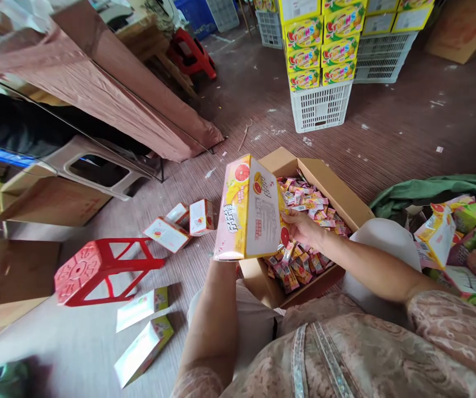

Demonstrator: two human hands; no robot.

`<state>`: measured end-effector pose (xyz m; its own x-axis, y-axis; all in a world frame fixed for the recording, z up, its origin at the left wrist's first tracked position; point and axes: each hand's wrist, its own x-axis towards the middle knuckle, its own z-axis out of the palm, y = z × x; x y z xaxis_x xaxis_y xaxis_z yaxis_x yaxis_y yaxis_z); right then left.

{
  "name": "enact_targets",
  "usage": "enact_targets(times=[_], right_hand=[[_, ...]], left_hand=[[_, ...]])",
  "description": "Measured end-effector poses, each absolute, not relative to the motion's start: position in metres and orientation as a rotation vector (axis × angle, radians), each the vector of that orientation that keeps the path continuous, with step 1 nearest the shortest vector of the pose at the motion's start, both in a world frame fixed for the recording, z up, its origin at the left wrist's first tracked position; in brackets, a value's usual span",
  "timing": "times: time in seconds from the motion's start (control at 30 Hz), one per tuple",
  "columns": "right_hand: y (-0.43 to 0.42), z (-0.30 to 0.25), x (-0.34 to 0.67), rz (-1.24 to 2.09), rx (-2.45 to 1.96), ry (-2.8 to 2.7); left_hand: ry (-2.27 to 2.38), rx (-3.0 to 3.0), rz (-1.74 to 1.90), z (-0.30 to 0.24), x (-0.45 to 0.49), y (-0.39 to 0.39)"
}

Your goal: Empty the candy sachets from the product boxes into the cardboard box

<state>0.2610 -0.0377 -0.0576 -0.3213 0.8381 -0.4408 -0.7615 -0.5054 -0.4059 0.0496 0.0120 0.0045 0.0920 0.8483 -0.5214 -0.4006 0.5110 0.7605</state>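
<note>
A pink, yellow and white candy box (258, 213) with grapefruit pictures is held up, tilted, over a cardboard carton (333, 190). My right hand (302, 225) is closed with its fingertips at the box's right edge. My left forearm (217, 309) runs up to the underside of the box, which hides my left hand and its fingers. Below, the carton stands open between my knees, filled with many small pink and yellow wrapped candies (302, 271).
Left lie a red stool (109, 271) on its side and several small boxes (167, 232). On my right, a green sack (412, 190) holds colourful boxes (437, 232). Yellow boxes (321, 44) stand stacked on a white crate (321, 105) ahead. A pink cloth (138, 88) hangs at upper left.
</note>
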Motion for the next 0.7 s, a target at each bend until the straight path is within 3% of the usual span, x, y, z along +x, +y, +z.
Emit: enact_targets(times=[0.23,0.4,0.57,0.7], right_hand=[[-0.022,-0.053,0.268,1.631,-0.821,-0.227],[-0.029,-0.033,0.279,1.669,-0.798,-0.762],[-0.038,-0.022,0.292,1.002,-0.911,-1.743],[-0.053,-0.022,0.280,0.593,-0.871,-2.211]], left_hand=[[1.115,0.788,0.908,0.010,0.035,0.006],[1.107,0.668,0.910,-0.010,0.029,0.004],[1.045,0.375,0.962,-0.017,0.015,0.009],[1.016,0.361,0.950,-0.023,0.012,0.002]])
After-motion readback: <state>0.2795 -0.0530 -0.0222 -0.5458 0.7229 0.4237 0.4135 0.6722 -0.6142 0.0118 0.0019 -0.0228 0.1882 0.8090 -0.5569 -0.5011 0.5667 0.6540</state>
